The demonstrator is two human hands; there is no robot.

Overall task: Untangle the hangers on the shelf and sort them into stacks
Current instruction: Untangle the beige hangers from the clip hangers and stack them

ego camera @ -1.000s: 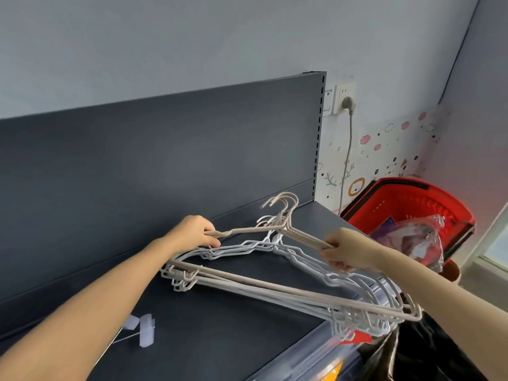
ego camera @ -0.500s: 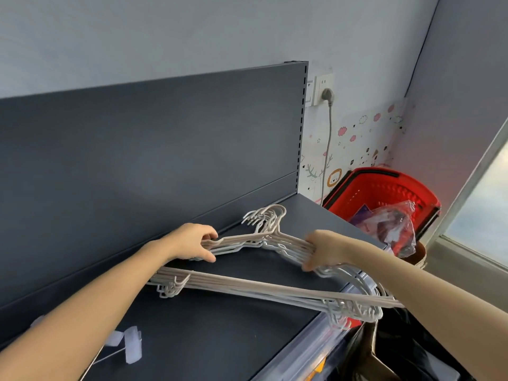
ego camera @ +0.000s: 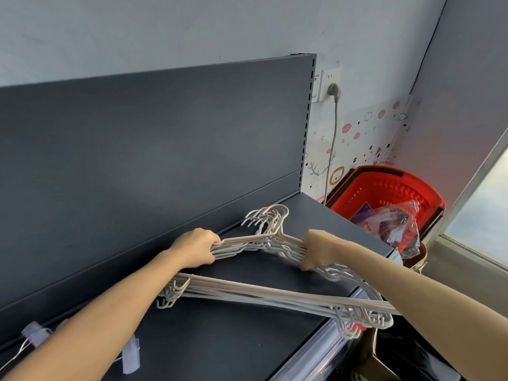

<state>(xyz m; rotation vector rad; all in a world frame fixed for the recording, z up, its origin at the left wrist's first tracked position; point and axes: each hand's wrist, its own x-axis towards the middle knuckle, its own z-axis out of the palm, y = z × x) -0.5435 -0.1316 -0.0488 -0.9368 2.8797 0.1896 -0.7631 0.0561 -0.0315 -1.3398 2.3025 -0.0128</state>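
A stack of several white plastic hangers (ego camera: 261, 295) lies on the dark grey shelf (ego camera: 220, 342), hooks bunched together toward the back panel. My left hand (ego camera: 196, 248) grips the left shoulders of the stack. My right hand (ego camera: 319, 251) grips the right shoulders. The bottom bars run diagonally to the shelf's front right edge, where the stack's right ends overhang it.
The shelf's dark back panel (ego camera: 151, 160) rises just behind the hangers. Pale clips on a wire (ego camera: 129, 357) lie at the front left. A red basket (ego camera: 384, 193) with a plastic bag (ego camera: 398, 224) stands to the right, below a wall socket with a plugged cable (ego camera: 334, 92).
Both hands have closed in on the hangers and squeezed the loose shoulders into one tight stack. The top hanger that was lifted now lies down with the others.
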